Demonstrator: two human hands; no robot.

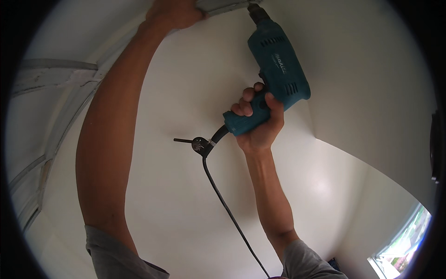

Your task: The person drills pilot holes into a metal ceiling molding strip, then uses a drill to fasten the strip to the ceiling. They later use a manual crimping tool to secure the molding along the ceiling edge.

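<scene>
My right hand (260, 116) grips the handle of a teal corded drill (278, 60), held upward with its chuck (258, 14) at a grey metal channel (223, 8) along the top. My left hand (174, 11) is raised beside that channel, left of the drill, its fingers largely cut off by the upper edge or hidden. A black power cord (220, 195) runs from the handle down to the lower edge, with a chuck key (183, 140) in a black holder (200, 145) strapped to it.
Grey metal framing (55, 65) runs along the left. Pale walls (316, 186) surround my arms, with an angled edge at the right. A bright window (409, 232) is at lower right, and a dark object (435, 146) sits at the far right rim.
</scene>
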